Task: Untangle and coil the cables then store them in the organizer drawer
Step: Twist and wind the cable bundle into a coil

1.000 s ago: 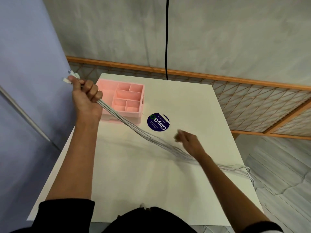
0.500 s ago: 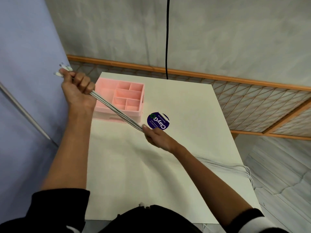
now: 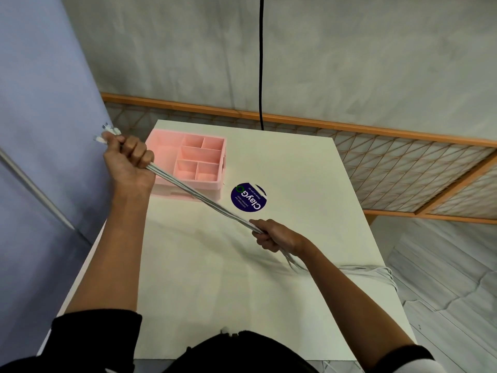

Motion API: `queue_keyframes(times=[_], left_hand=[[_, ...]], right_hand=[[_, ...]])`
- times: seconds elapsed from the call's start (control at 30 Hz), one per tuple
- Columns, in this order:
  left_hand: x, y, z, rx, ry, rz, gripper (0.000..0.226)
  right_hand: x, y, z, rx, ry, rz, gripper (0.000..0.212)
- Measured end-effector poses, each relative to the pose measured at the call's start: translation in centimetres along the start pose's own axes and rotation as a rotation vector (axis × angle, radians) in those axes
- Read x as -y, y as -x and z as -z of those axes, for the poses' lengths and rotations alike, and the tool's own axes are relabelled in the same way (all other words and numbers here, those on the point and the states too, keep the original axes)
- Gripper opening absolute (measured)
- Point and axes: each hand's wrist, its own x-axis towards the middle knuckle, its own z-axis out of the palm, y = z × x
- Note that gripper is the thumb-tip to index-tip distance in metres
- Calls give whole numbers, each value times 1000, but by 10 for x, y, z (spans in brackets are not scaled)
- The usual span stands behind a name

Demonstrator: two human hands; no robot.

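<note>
The left hand grips the cables by their plugs above the tabletop's far left corner; the right hand's fingers curl round them mid-tabletop; the pink organizer sits beneath.

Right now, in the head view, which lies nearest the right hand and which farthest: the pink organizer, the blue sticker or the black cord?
From the right hand:
1. blue sticker, just ahead of it.
2. pink organizer, farther off to the left.
3. black cord, hanging at the wall behind.
</note>
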Motion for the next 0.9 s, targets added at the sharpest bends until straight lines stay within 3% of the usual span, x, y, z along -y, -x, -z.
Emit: queue_keyframes(times=[0.2, 0.33, 0.4, 0.6, 0.7, 0.8, 0.9], left_hand=[[-5, -3, 15, 9, 34, 1, 53], [-22, -11, 20, 0, 107, -41, 53], [-27, -11, 18, -11, 106, -68, 51], [-14, -11, 24, -19, 98, -52, 55], [-31, -16, 31, -5, 115, -87, 55], [-40, -15, 33, -30, 30, -118, 52], [-32, -9, 28, -64, -152, -119, 50]], right_hand=[[-19, 8, 6, -35, 25, -12, 53], [-58, 22, 26, -316, 218, -142, 60], [-81, 31, 36, -428, 257, -198, 51], [-83, 43, 44, -356, 141, -199, 53], [-98, 54, 51, -481, 299, -196, 60], [-121, 66, 60, -672, 418, -280, 63], [-125, 64, 66, -710, 443, -327, 61]])
